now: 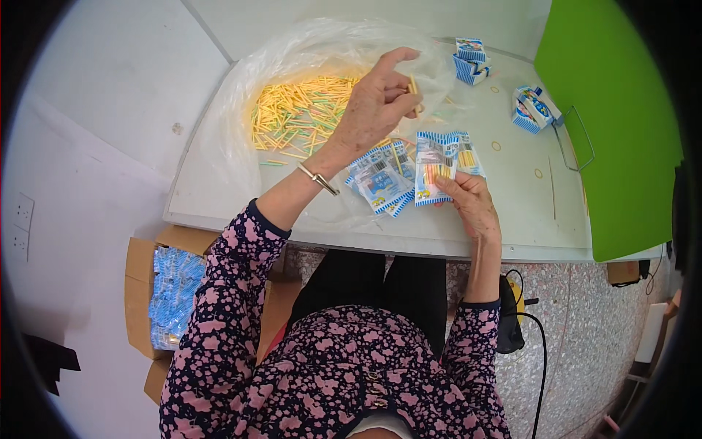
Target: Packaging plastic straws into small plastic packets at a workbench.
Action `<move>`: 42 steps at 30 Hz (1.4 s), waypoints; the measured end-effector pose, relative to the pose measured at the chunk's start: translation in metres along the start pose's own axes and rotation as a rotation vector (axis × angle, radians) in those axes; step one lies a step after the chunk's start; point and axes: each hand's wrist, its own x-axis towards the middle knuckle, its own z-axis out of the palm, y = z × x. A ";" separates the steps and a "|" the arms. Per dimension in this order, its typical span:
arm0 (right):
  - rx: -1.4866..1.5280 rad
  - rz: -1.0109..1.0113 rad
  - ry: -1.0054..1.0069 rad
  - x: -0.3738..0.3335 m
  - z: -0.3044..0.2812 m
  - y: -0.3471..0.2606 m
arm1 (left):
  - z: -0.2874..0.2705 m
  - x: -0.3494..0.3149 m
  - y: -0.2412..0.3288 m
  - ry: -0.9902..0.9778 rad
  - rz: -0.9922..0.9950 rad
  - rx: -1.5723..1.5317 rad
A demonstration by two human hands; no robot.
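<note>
My left hand point(369, 110) is raised over the right edge of a heap of thin yellow, green and pink sticks point(303, 106). Pinched between its thumb and fingers are a few yellow sticks point(414, 94). Lower and to the right, my right hand point(477, 208) grips a small clear packet point(436, 157) with blue striped ends and coloured sticks inside. Behind it lies another packet point(468, 155) with sticks showing through. Several flat blue-and-white packets point(382, 184) overlap on the table between my hands. A large clear plastic bag point(228, 128) spreads open around the heap.
Blue-and-white striped cartons point(472, 69) stand at the back right, with another carton point(532, 111) by the green panel point(614, 132). A bent wire point(585, 146) leans there. Small rings point(539, 173) lie on the white table point(526, 234). Below left, a cardboard box point(139, 300) holds blue packets.
</note>
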 end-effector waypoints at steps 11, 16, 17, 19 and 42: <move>-0.017 0.027 -0.107 0.000 0.007 -0.001 | 0.004 -0.022 -0.006 -0.163 -0.055 0.161; -0.015 0.014 -0.108 0.000 0.003 0.000 | 0.005 -0.022 -0.014 -0.301 -0.006 0.284; -0.011 0.003 -0.108 0.000 0.003 0.000 | 0.007 -0.024 -0.016 -0.301 -0.007 0.284; -0.008 -0.005 -0.077 0.000 0.002 0.001 | 0.013 -0.027 -0.012 -0.365 -0.053 0.327; -1.425 -0.420 0.649 0.010 -0.004 -0.009 | -0.045 -0.076 -0.078 -0.117 -0.119 0.861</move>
